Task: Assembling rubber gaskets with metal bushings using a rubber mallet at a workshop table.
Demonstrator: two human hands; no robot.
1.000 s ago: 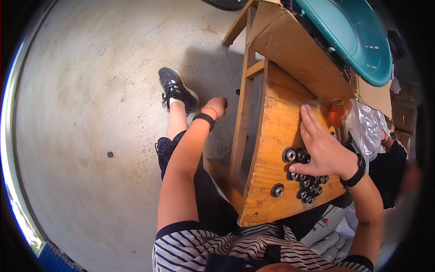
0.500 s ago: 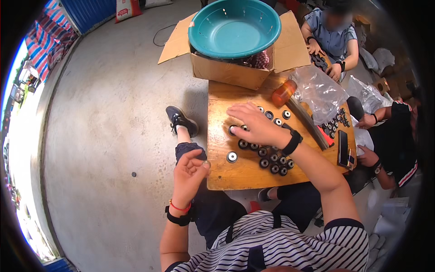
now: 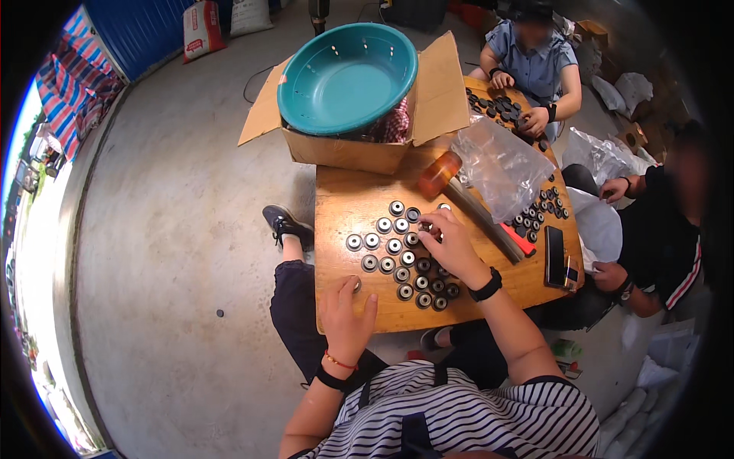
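Small black rollers with silvery centres (image 3: 394, 245) stand in a loose cluster on the wooden table (image 3: 340, 200). Over the right side of the cluster is my right hand (image 3: 453, 246), its thumb and forefinger pinched on one roller (image 3: 424, 226). The palm hides some rollers beneath it. At the table's near left edge, my left hand (image 3: 348, 317) has its thumb spread from the fingers and holds nothing that I can see. Its fingertips meet or partly cover a single roller (image 3: 356, 284) standing apart from the cluster.
An orange-headed mallet (image 3: 440, 174) lies beside a clear plastic bag (image 3: 505, 164). Behind them is an open cardboard box (image 3: 348, 153) with a green basin (image 3: 348, 80) on top. A phone (image 3: 554, 256) rests at the right edge. Two people sit at the far right.
The view has shifted, moving the scene left. My right hand has gone from spread flat over the rollers to a pinch farther right, uncovering several. My left hand has come onto the table edge.
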